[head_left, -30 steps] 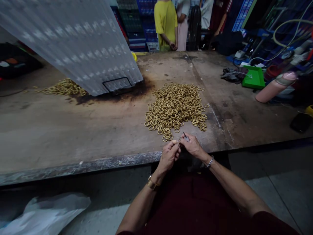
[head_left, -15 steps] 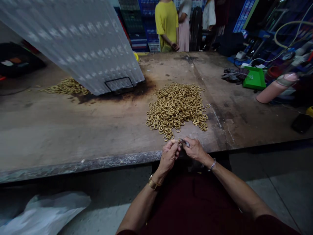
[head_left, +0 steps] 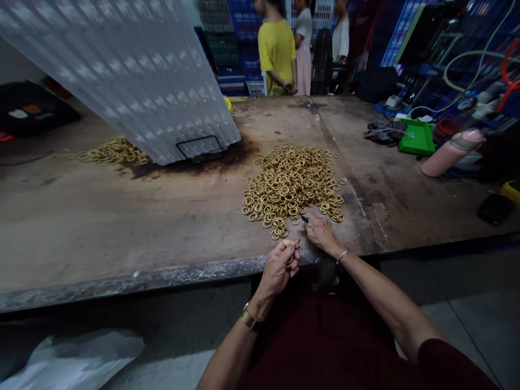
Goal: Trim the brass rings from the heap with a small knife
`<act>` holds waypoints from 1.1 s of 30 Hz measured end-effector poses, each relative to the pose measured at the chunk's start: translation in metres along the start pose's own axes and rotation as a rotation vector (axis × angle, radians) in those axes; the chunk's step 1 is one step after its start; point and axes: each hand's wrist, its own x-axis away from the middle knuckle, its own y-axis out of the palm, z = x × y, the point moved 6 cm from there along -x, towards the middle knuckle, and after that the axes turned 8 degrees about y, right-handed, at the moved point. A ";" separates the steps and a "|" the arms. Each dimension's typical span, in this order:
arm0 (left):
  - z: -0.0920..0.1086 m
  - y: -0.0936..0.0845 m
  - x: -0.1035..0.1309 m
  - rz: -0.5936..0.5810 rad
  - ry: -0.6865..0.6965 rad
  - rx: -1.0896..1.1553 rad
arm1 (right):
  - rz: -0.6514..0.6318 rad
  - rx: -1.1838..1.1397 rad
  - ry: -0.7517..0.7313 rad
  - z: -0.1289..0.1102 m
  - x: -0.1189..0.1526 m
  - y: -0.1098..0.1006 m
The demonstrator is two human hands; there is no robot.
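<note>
A heap of brass-coloured rings [head_left: 294, 176] lies on the wooden workbench, right in front of me. My left hand [head_left: 280, 262] is closed at the bench's front edge, pinching a ring [head_left: 298, 242] between thumb and fingertips. Another ring [head_left: 289, 262] shows against its curled fingers. My right hand [head_left: 322, 233] is closed round a small knife-like tool [head_left: 305, 220], its dark pointed tip towards the near side of the heap. The tool's handle is mostly hidden in the palm. Tip and pinched ring are apart.
A tall grey-white ribbed stack [head_left: 162, 92] stands at left on the workbench [head_left: 101, 227], beside a second ring pile [head_left: 116, 151]. At right are a green tray [head_left: 417, 137], a pink bottle [head_left: 452, 153] and hoses. People [head_left: 277, 51] stand beyond the far edge.
My right hand has moved the tool away from the ring in my left hand, forward towards the heap. My left hand has dropped slightly and keeps its ring. The view has shifted a little.
</note>
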 end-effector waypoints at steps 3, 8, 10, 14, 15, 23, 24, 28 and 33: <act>0.000 -0.003 -0.002 0.048 -0.035 0.085 | 0.066 -0.078 0.064 -0.007 -0.019 -0.002; 0.000 -0.011 -0.005 0.072 -0.040 0.167 | 0.065 -0.023 0.190 -0.021 -0.038 0.002; -0.001 -0.013 -0.006 0.056 -0.058 0.212 | 0.061 -0.005 0.197 -0.023 -0.041 0.003; -0.004 -0.014 -0.009 0.038 -0.119 0.307 | 0.077 -0.117 0.156 -0.017 -0.041 0.002; -0.005 -0.014 -0.011 0.046 -0.131 0.324 | 0.078 -0.186 0.138 -0.014 -0.039 0.002; -0.007 -0.013 -0.028 0.146 -0.088 0.251 | 0.009 -0.811 0.069 0.000 0.003 -0.003; -0.007 -0.012 -0.029 0.151 -0.076 0.223 | -0.006 -0.833 0.077 0.000 0.009 -0.004; -0.006 -0.003 -0.030 0.130 -0.011 0.122 | -0.052 -0.898 0.086 -0.002 0.024 -0.005; -0.009 0.003 -0.030 0.094 0.039 -0.016 | -0.126 -0.992 0.138 0.001 0.027 -0.001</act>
